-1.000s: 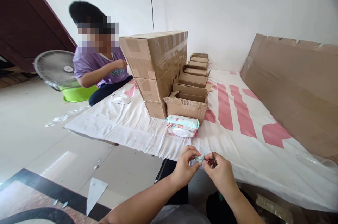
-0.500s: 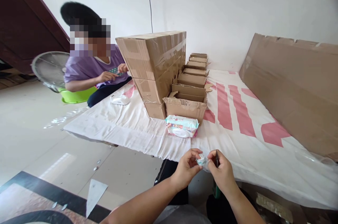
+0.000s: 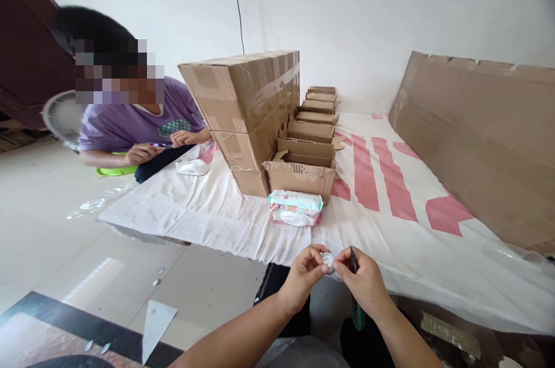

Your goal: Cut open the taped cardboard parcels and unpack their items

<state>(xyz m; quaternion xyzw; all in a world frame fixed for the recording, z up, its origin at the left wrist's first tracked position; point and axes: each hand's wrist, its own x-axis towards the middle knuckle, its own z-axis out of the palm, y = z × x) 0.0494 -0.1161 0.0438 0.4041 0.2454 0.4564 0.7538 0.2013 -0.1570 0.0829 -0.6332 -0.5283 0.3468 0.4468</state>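
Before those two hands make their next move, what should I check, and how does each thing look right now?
1. Left hand pinches the small round item: ok.
2. Right hand holds the dark-tipped tool: ok.
3. Tool's tip apart from the left hand: ok.
4. Soft pack clear of both hands: ok.
5. Co-worker's hands well away: ok.
6. Round item's underside undamaged: cannot tell, hidden.

Cloth-covered table with carton stack, open boxes, wipes packet, white object, cardboard panel
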